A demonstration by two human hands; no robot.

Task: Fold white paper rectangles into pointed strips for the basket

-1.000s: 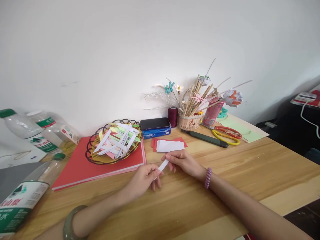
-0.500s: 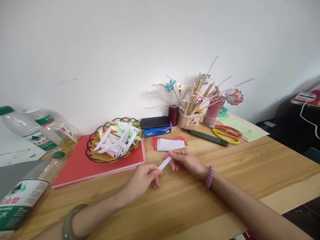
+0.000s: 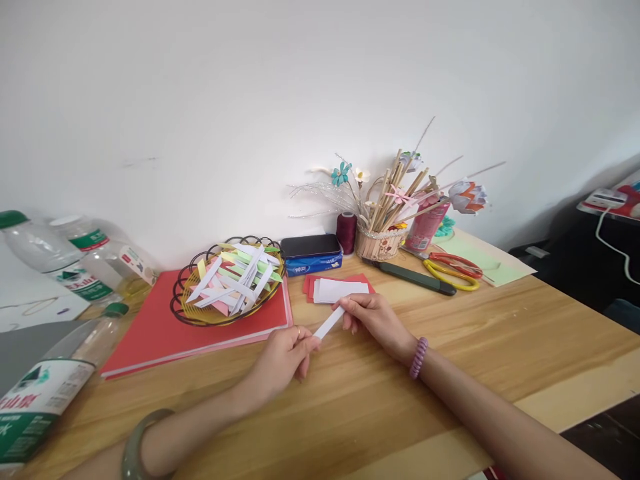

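Note:
A narrow white paper strip point(image 3: 329, 323) is held above the table between both hands. My left hand point(image 3: 289, 350), with a ring on one finger, pinches its lower left end. The upper right end is pinched by my right hand point(image 3: 371, 317), which has a purple coil band at the wrist. Just behind my right hand lie white paper slips point(image 3: 337, 289) on top of red slips point(image 3: 361, 280). A black-rimmed yellow basket point(image 3: 186, 308) to the left holds several folded paper strips point(image 3: 240, 277) in white, green, pink and yellow.
Red paper sheets point(image 3: 145, 333) lie under the basket. Plastic bottles point(image 3: 55, 380) are at the left. Along the back are a phone point(image 3: 311, 245) on a blue pack point(image 3: 315, 264), a thread spool point(image 3: 347, 232) and a stick-filled holder point(image 3: 379, 244). Scissors point(image 3: 460, 272) and a dark green-handled tool point(image 3: 417, 277) lie right.
My left hand has shifted slightly left, and a little more of the white strip shows between the hands. Both hands still pinch its ends.

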